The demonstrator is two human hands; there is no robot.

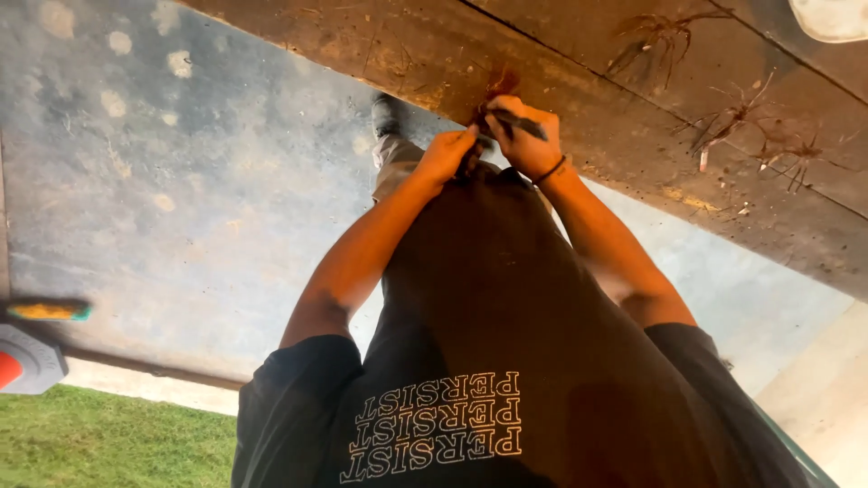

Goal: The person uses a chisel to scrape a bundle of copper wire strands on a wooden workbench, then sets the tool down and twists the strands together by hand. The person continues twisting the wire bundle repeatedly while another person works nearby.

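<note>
At the near edge of the wooden bench (579,99), both hands meet over a small reddish-brown clump (495,89) that lies on the wood. Left hand (445,154) is closed into a loose fist, its fingertips pinching the lower end of the clump just where the bench edge falls away. Right hand (524,136) is curled around a dark, slim tool (517,123), the tool lying across its fingers and pointing away from the clump along the bench; a thin dark band circles that wrist. The two hands touch, or nearly touch, at the clump; what exactly the clump is cannot be told, as it is small and partly hidden by the fingers.

Farther along the bench from the hands, several dried, spindly root-like bits (737,122) lie scattered on the planks, well apart from the clump. Below the bench lies a grey concrete floor (181,163), where a shoe (384,113) shows just beside the left hand. Beyond the floor, far from the bench, runs a strip of grass (99,438).
</note>
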